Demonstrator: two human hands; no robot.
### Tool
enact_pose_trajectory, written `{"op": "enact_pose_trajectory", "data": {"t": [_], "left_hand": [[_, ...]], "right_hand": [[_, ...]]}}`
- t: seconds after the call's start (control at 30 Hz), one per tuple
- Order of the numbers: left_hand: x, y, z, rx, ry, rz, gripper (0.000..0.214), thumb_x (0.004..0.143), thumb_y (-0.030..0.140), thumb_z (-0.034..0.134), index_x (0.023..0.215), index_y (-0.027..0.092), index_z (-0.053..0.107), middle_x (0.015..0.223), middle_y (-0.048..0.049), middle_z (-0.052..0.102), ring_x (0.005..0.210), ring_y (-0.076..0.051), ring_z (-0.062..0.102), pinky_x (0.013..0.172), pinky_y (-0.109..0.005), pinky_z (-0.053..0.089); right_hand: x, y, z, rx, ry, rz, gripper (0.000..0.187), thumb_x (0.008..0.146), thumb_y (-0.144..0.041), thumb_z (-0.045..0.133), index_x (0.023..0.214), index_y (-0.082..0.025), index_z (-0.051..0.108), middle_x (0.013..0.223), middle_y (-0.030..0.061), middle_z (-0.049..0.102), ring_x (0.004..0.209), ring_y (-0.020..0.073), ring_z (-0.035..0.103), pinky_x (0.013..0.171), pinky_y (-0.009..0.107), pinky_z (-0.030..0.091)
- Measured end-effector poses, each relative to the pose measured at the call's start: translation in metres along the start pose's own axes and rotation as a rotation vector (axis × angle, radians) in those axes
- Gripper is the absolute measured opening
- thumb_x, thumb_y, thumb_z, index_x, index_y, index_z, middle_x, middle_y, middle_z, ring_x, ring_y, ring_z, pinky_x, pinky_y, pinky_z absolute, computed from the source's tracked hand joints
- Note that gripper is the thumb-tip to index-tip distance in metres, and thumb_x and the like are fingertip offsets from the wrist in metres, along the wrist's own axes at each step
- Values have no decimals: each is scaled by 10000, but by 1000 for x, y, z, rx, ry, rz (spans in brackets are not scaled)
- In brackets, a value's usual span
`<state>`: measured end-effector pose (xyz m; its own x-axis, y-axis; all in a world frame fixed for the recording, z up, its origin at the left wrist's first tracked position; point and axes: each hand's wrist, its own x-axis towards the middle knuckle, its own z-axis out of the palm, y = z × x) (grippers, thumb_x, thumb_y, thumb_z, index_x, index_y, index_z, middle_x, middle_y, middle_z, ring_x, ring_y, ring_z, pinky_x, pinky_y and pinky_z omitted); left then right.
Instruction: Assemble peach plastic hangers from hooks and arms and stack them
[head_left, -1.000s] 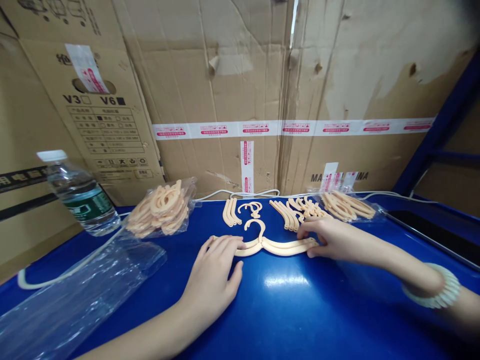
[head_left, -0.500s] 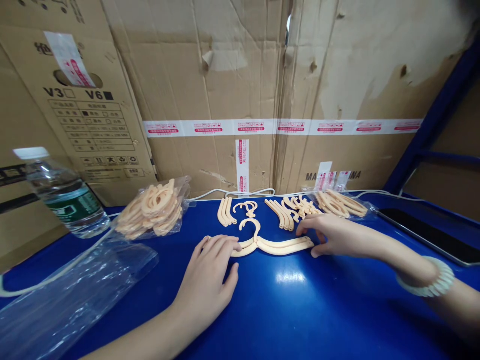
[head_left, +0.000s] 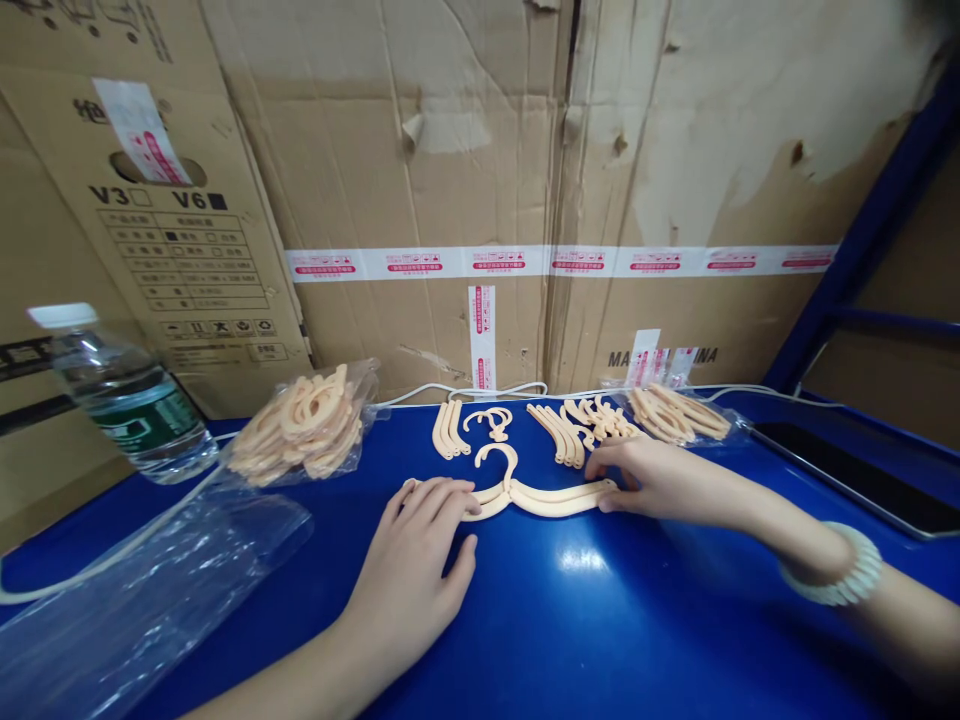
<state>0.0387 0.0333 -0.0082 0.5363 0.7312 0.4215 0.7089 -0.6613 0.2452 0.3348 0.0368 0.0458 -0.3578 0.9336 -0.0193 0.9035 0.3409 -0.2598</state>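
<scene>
A cream plastic folding clothes hanger [head_left: 564, 502] lies on the blue table with its two arms spread and its hook pointing away from me. My left hand [head_left: 429, 530] rests palm down over the hanger's left arm, hiding most of it; the thumb stands apart. At the other end, my right hand [head_left: 637, 478] pinches the tip of the right arm between thumb and fingers. Behind the hanger are loose curved arm pieces [head_left: 450, 430], a few small hooks [head_left: 491, 422], more arm pieces [head_left: 556, 434] and a pile of small hooks [head_left: 602, 415].
Bagged cream parts lie at the back left [head_left: 304, 425] and back right [head_left: 679, 415]. A water bottle [head_left: 142, 405] and a clear plastic bag [head_left: 157, 590] are on the left. A phone [head_left: 862, 478] lies at right. Cardboard [head_left: 420, 330] walls the back, with a white cable before it.
My right thumb and fingers have moved left and closed on the tip of the hanger's right arm. My left hand stays on the left arm. The view has shifted slightly.
</scene>
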Motion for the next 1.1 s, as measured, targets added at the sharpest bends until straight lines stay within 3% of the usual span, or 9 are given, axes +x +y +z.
{"op": "enact_pose_trajectory", "data": {"t": [0.2,0.37,0.57,0.77,0.97,1.1], "left_hand": [[-1,0,0,2,-4,10,228,869,151,450,1045,259,548,1197,-54,636,1153,-270,557,1052,-595,342],[-2,1,-1,2,3,8,248,858,149,457,1059,254,557,1219,-59,629,1183,-285,538,1057,-600,340],[-1,1,-2,2,-6,9,238,860,146,459,1050,247,560,1214,-61,631,1173,-285,544,1044,-608,343],[0,4,-5,-15,28,10,241,837,126,494,1026,246,585,1202,-60,634,1182,-286,536,1024,-552,380],[19,-7,-30,-109,106,37,215,855,128,453,990,231,586,1160,-62,642,1159,-258,544,968,-454,434],[48,-21,-48,-120,83,66,195,873,134,437,963,201,597,992,-53,685,964,-227,631,874,-399,483]], "right_hand": [[0,3,3,4,7,-2,233,747,-245,692,978,-215,692,942,45,697,734,189,620,601,269,412],[0,-2,1,-18,59,-17,187,807,-298,653,967,-209,691,914,55,697,748,197,613,621,279,415],[1,-7,3,-33,64,-17,126,774,-235,666,890,-196,690,909,56,691,815,217,622,664,287,419],[-1,-9,5,-30,91,-57,129,781,-228,651,897,-189,694,888,60,681,771,198,611,654,280,418],[6,-15,0,32,271,-130,134,842,-229,576,905,-180,683,852,50,689,680,161,597,660,280,441],[30,-22,-4,66,275,-207,172,851,-204,573,997,-163,655,903,66,691,747,175,623,684,284,471]]}}
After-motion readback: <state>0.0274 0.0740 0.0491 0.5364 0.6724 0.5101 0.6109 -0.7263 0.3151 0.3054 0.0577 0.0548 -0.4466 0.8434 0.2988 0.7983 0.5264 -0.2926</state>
